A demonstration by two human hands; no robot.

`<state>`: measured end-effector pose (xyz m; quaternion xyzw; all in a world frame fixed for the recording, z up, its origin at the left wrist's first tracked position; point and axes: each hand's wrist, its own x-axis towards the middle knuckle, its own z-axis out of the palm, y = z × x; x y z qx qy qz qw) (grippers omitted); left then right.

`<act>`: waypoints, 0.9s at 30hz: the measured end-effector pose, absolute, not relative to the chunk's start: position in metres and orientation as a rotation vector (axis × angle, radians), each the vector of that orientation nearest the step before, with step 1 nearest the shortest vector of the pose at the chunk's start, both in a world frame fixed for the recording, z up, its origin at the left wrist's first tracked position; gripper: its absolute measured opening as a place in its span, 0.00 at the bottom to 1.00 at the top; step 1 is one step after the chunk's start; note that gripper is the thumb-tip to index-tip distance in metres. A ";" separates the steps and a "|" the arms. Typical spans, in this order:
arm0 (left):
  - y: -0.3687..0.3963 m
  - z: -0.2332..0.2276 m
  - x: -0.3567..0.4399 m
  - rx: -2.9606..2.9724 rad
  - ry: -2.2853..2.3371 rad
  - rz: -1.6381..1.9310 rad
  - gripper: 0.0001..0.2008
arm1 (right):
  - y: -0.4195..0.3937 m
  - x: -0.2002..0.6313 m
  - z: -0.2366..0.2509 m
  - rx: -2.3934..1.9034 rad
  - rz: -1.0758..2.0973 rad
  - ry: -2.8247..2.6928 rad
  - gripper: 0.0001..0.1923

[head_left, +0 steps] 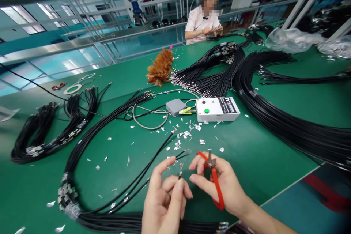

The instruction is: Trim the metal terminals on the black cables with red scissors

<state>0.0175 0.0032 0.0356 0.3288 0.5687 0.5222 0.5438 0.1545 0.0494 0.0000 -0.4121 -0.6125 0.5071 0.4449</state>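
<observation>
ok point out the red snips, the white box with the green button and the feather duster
red snips (215, 186), head view, on the red handle in the right hand
white box (219, 111), head view, on its top face
feather duster (160, 69), head view, on the brown feathers

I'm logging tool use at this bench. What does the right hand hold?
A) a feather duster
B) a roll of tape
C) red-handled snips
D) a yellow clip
C: the right hand grips red-handled snips, while the left hand pinches a cable end beside them.
</observation>
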 end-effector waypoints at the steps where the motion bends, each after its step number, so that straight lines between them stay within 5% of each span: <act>1: 0.003 0.034 0.019 0.784 1.359 1.236 0.21 | 0.048 0.155 0.002 -1.000 1.224 -1.479 0.10; 17: 0.001 0.031 0.020 0.979 1.409 1.235 0.08 | 0.043 0.145 0.013 -0.856 0.515 -1.708 0.11; 27: -0.005 0.019 0.021 1.092 1.663 1.271 0.06 | 0.039 0.141 0.014 -0.848 0.460 -1.764 0.10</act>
